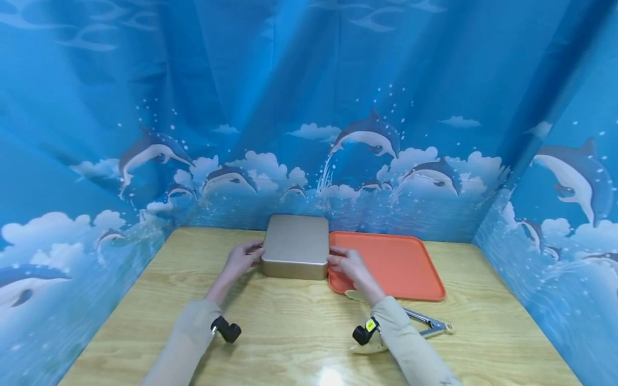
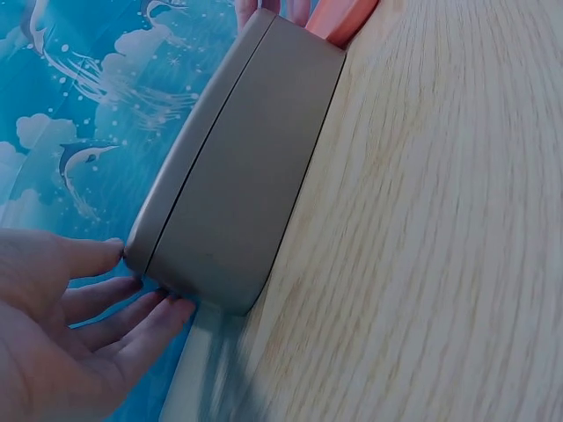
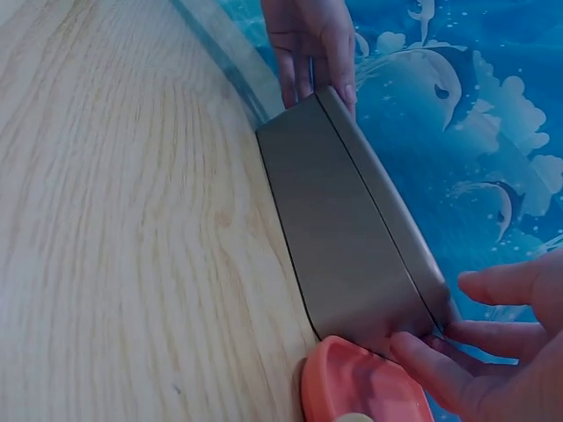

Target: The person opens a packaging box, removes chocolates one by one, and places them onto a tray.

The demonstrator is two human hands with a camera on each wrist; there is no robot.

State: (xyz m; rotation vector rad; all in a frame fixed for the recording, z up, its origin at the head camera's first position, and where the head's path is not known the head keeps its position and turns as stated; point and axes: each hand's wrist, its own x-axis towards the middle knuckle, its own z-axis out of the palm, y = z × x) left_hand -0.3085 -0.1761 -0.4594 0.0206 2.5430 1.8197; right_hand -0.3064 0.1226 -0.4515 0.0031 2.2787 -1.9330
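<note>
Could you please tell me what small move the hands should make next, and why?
Probably ease the lid straight up, using both hands: the left hand and right hand are at opposite sides of the brown box, with fingers near the seam, and the lid is on.

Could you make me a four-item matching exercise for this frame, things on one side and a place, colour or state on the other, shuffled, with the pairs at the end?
Things
1. Lidded metal box
2. Tray
3. Tongs
4. Left hand

Place, colour or state
A. Spread in a V shape
B. At the box's left side
C. Orange-red all over
D. Bronze-coloured and closed

Right pairs: 1-D, 2-C, 3-A, 4-B
</note>
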